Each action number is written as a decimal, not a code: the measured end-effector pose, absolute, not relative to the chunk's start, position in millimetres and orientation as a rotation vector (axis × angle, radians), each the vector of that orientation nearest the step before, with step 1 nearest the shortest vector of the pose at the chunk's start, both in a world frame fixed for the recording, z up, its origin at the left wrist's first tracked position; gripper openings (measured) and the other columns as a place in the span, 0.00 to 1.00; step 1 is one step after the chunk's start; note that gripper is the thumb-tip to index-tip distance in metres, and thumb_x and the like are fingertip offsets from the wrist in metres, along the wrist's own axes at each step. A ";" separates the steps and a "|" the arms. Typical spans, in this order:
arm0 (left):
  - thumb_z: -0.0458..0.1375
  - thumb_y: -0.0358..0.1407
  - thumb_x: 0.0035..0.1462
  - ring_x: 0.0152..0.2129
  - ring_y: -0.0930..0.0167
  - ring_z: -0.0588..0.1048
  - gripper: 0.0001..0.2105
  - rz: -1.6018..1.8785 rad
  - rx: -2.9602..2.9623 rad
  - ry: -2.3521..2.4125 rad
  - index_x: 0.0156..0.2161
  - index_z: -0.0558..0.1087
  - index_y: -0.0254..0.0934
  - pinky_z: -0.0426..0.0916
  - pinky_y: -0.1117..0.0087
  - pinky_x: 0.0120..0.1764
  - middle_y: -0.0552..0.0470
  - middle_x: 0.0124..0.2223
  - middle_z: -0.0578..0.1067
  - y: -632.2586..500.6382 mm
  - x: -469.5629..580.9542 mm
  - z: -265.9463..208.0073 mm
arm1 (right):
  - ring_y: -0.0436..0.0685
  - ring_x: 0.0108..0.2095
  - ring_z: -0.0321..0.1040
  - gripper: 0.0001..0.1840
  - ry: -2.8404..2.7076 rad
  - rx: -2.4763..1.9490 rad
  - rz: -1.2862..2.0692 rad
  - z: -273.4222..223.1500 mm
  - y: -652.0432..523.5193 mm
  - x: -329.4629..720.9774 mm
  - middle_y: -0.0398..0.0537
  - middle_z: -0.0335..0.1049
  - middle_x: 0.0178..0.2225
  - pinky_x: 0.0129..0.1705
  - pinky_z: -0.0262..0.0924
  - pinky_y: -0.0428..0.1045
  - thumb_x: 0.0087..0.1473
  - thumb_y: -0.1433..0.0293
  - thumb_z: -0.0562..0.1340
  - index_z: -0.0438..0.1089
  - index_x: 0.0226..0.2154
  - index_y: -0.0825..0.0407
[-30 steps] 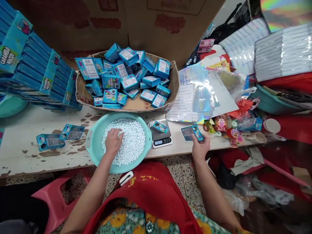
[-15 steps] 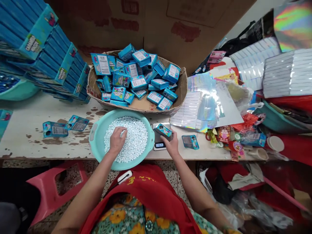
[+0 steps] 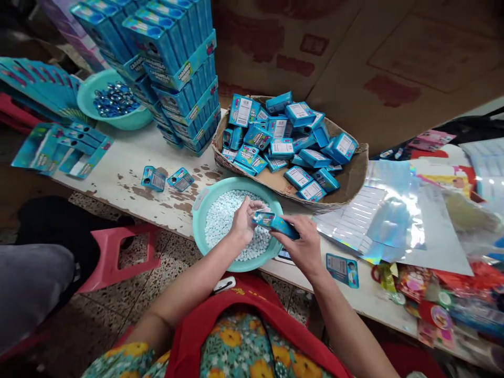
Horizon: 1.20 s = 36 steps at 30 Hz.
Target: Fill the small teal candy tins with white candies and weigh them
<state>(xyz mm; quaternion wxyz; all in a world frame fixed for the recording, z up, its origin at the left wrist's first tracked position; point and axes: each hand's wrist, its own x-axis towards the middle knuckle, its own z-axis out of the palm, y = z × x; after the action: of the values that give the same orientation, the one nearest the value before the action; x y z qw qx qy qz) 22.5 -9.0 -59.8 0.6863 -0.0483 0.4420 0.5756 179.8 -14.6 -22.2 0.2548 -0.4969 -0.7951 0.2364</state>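
Observation:
My right hand [image 3: 302, 242] grips a small blue candy box [image 3: 280, 226], lifted above the right part of the bowl and tilted, with its narrow end pointing left. At that end my left hand [image 3: 244, 219] is cupped, palm turned toward the box and fingers half spread. Whether any pieces lie in that palm is hidden. Beneath both hands stands a turquoise bowl [image 3: 197, 216] full of small white candies [image 3: 220, 223]. A digital scale [image 3: 284, 255] shows partly beside the bowl, below my right hand.
Behind the bowl, a cut cardboard box [image 3: 354, 181] holds many blue boxes. Display trays [image 3: 192, 113] are stacked at the back left, by a second bowl [image 3: 129, 122] of wrapped blue pieces. Flat cartons [image 3: 342, 270] and shiny sheets [image 3: 354, 226] lie right. A pink stool [image 3: 104, 262] stands left.
My right hand has picked the blue candy box up off the scale and moved it left over the bowl. My left hand has risen from the candies to the box's end. The view has turned left.

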 end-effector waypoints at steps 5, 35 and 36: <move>0.58 0.44 0.54 0.26 0.71 0.74 0.14 1.339 -0.261 1.014 0.28 0.71 0.32 0.68 0.72 0.33 0.49 0.28 0.73 -12.4 13.4 -74.7 | 0.61 0.38 0.69 0.16 -2.161 -1.386 0.715 -28.7 -17.6 176.9 0.47 0.74 0.35 0.42 0.59 0.57 0.48 0.61 0.67 0.71 0.40 0.46; 0.58 0.39 0.52 0.37 0.65 0.72 0.09 1.087 1.364 1.857 0.38 0.75 0.40 0.64 0.66 0.45 0.48 0.39 0.76 49.9 -63.9 -43.7 | 0.58 0.38 0.70 0.28 -0.816 -1.545 1.030 -105.8 -40.1 272.7 0.47 0.72 0.36 0.46 0.64 0.59 0.34 0.63 0.73 0.64 0.38 0.50; 0.56 0.40 0.54 0.39 0.64 0.73 0.11 0.992 1.495 1.928 0.41 0.73 0.39 0.63 0.65 0.46 0.46 0.41 0.76 75.0 -65.9 -38.9 | 0.58 0.39 0.70 0.28 -0.784 -1.564 1.005 -117.7 -39.9 275.1 0.47 0.71 0.36 0.47 0.64 0.60 0.34 0.63 0.73 0.64 0.38 0.50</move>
<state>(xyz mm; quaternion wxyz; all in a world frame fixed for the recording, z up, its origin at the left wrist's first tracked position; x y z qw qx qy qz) -65.9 75.0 -38.9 0.2514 0.5495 0.7085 0.3645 275.1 -39.9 -117.7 0.5326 -0.6560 -0.3289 0.4216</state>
